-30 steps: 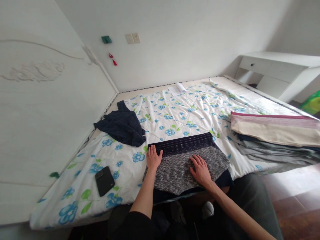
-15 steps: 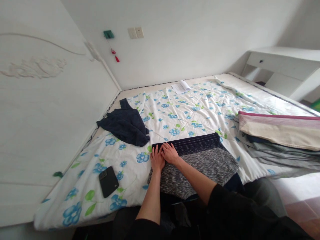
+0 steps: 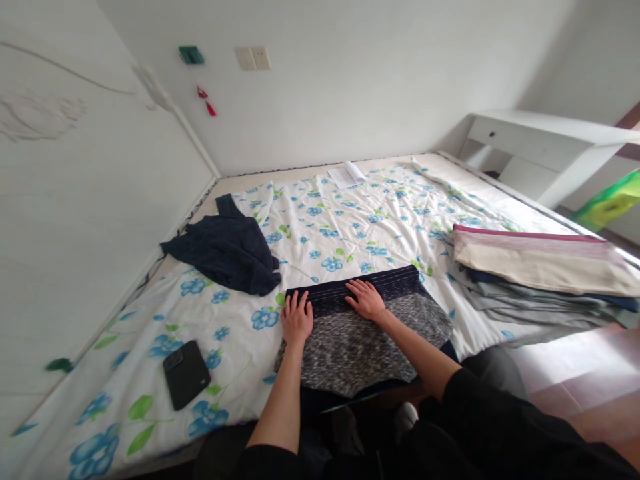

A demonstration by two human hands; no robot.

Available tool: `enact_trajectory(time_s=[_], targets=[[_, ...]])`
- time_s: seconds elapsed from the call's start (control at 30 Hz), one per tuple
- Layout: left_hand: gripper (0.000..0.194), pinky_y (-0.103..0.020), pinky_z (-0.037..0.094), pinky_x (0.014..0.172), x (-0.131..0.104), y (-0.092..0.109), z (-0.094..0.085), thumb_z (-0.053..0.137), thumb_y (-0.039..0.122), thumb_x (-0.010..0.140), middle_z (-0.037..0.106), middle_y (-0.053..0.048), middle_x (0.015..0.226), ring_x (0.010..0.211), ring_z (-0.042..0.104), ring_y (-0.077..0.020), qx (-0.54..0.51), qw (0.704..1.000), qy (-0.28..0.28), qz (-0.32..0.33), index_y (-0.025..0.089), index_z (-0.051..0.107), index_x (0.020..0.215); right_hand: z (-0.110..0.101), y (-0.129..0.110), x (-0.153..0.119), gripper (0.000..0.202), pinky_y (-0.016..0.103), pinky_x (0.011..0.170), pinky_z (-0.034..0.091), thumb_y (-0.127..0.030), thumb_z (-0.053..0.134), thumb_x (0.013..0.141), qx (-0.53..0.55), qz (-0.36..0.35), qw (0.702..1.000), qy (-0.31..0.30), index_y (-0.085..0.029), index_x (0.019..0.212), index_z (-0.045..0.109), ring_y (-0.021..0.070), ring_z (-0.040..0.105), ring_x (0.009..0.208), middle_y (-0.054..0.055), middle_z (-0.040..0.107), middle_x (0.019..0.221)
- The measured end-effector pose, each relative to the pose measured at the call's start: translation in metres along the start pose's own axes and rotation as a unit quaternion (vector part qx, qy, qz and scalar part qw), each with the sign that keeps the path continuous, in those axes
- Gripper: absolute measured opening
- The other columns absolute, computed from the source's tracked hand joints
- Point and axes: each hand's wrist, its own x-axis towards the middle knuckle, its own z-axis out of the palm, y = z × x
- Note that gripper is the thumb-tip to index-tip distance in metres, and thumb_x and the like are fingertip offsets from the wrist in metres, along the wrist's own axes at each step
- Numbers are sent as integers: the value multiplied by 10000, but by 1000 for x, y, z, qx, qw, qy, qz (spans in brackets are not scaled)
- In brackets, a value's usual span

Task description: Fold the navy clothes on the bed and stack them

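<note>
A folded garment, dark navy with white stripes along its far band and speckled grey below (image 3: 345,360), lies at the bed's near edge. My left hand (image 3: 297,320) rests flat on its left end, fingers spread over the striped band. Farther right, my right hand (image 3: 366,300) presses on the band near its middle, fingers stretched out. Neither hand grips the cloth. A crumpled dark navy garment (image 3: 225,247) is beyond my left hand, apart from it.
A black phone (image 3: 187,375) lies on the flowered bedsheet (image 3: 240,380) at left. At right is a stack of folded clothes (image 3: 530,260). Papers (image 3: 347,175) lie by the wall, and a white desk (image 3: 540,147) stands beyond the bed.
My right hand has slid rightward along the striped band, away from my left hand. The left hand stays on the garment's left end. The camera view has shifted slightly.
</note>
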Motion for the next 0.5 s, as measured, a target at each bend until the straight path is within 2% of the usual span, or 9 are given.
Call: enact_trajectory(time_s=[0.2,0.3,0.4,0.5], targets=[[564,-615,370,1338,1,0,-1,414,417,1147,492,-90,1784,1668,384,-367,2,1000,5,6,285,612,1659,-36,91,-25,600,481,1361,313,-548,430,1173,-35,26,999,13,-239,1659,599,280,502,1603,86,564,1723],[559,-612,375,1337,1,-1,-2,423,406,1142,499,-89,1780,1664,392,-365,3,1000,11,9,285,621,1651,-49,126,-34,563,481,1335,342,-512,427,1173,-47,42,998,30,-241,1615,645,282,549,1560,100,617,1674],[555,-612,388,1331,0,-3,-3,425,397,1139,508,-92,1773,1653,410,-371,10,1000,14,13,281,636,1639,-51,146,-39,517,516,1326,330,-472,401,1179,-48,74,994,65,-257,1546,695,286,595,1505,102,679,1608],[555,-614,398,1325,-1,-1,-5,425,392,1138,515,-104,1767,1647,421,-377,15,1000,13,12,272,642,1635,-46,153,-36,488,477,1267,383,-463,378,1185,-34,86,991,100,-256,1389,770,278,654,1396,103,761,1479]])
